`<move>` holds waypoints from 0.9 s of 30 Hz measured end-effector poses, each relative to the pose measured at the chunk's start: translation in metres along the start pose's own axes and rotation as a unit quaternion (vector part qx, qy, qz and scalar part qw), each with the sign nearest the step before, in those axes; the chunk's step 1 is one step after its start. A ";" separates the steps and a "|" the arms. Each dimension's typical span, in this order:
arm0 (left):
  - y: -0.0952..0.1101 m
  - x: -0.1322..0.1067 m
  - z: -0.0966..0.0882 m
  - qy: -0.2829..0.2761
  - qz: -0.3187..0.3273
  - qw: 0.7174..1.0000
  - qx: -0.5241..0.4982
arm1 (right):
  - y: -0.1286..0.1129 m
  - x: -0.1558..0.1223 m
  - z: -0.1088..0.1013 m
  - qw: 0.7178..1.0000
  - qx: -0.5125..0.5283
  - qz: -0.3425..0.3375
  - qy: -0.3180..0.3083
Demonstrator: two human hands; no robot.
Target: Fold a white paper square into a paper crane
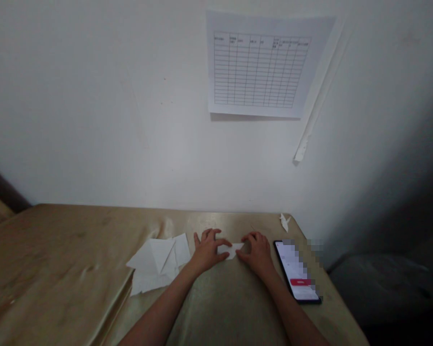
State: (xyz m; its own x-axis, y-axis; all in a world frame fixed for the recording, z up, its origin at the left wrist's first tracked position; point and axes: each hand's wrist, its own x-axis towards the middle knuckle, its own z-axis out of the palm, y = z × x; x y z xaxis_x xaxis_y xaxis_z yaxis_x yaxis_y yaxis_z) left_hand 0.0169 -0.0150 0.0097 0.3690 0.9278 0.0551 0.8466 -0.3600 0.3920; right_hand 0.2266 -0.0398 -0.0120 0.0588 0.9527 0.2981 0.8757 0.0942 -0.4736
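A small piece of folded white paper point(231, 252) lies at the tabletop between my two hands. My left hand point(208, 251) has its thumb and index finger on the paper's left end, while its other fingers are raised and spread. At the right end, my right hand point(258, 251) grips the paper between thumb and index finger, the remaining fingers curled. Parts of the paper are covered by my fingertips. Left of my left hand is a loose pile of white paper sheets point(155, 259), some cut or folded at angles.
A phone point(296, 276) with a lit screen lies right of my right hand. Near the table's back right corner sits a small folded paper figure point(285, 222). The table point(75, 254) has a wrinkled tan cover and meets a white wall bearing a printed chart point(260, 72).
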 end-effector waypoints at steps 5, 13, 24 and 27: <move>0.000 0.000 0.000 -0.007 0.000 1.000 0.003 | -0.007 -0.006 -0.002 1.000 -0.016 -0.006 -0.022; -0.002 0.000 0.002 0.006 0.008 1.000 -0.003 | -0.007 -0.009 0.000 0.999 -0.020 -0.017 -0.024; 0.002 -0.001 -0.003 -0.011 0.000 1.000 -0.002 | 0.002 -0.005 0.000 0.999 -0.002 -0.030 -0.010; 0.002 -0.001 -0.003 -0.008 0.001 1.000 -0.002 | 0.002 -0.004 0.001 1.000 -0.003 -0.030 0.001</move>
State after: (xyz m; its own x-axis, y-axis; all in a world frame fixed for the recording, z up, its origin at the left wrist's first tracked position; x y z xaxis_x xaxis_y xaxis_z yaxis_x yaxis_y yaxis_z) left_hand 0.0170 -0.0167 0.0132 0.3775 0.9251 0.0419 0.8438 -0.3623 0.3960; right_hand 0.2279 -0.0435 -0.0148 0.0070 0.9451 0.3267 0.8804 0.1491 -0.4503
